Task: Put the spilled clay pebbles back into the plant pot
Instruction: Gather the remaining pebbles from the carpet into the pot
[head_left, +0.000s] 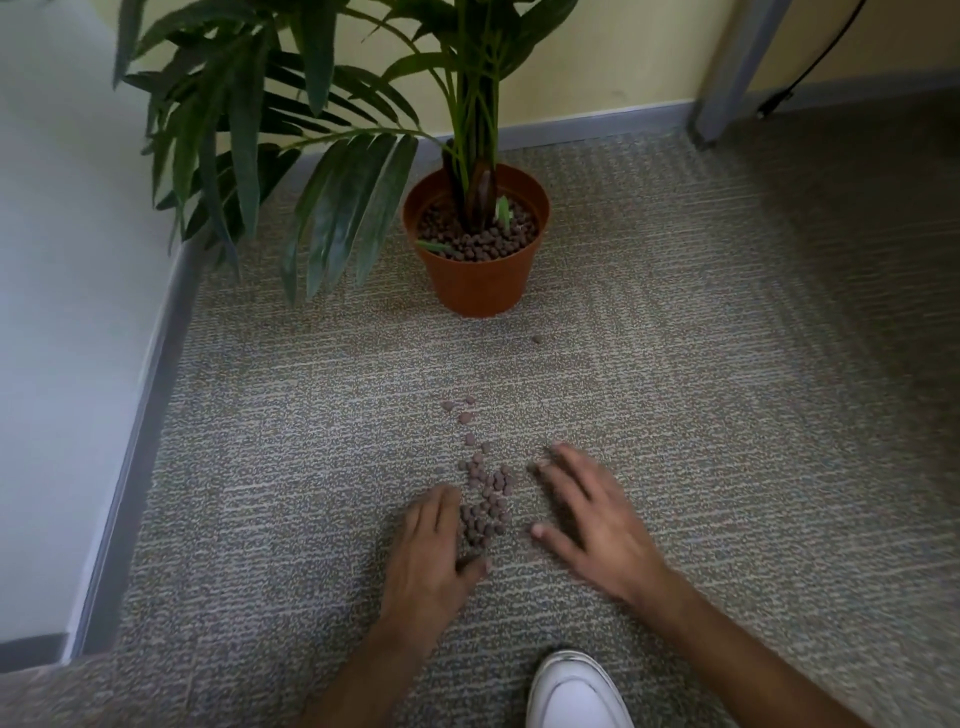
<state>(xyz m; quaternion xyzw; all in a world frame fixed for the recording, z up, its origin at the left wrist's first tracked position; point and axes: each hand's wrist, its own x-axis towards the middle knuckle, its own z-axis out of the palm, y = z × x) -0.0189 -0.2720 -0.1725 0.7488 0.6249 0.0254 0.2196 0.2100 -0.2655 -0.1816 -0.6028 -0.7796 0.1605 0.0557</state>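
Brown clay pebbles (485, 499) lie in a loose strip on the grey carpet, thickest between my hands and thinning toward the pot. One stray pebble (536, 339) sits alone closer to the pot. The terracotta plant pot (480, 288) stands upright further back, filled with pebbles around a green palm. My left hand (431, 551) rests palm down on the carpet, its fingers touching the left side of the pile. My right hand (587, 512) lies flat and spread on the carpet to the right of the pile. Neither hand holds anything.
A white wall with a grey skirting board (130, 457) runs along the left. Long palm leaves (337, 208) hang over the carpet left of the pot. My white shoe (571, 691) is at the bottom edge. A grey post (727, 73) and black cable stand at the back right.
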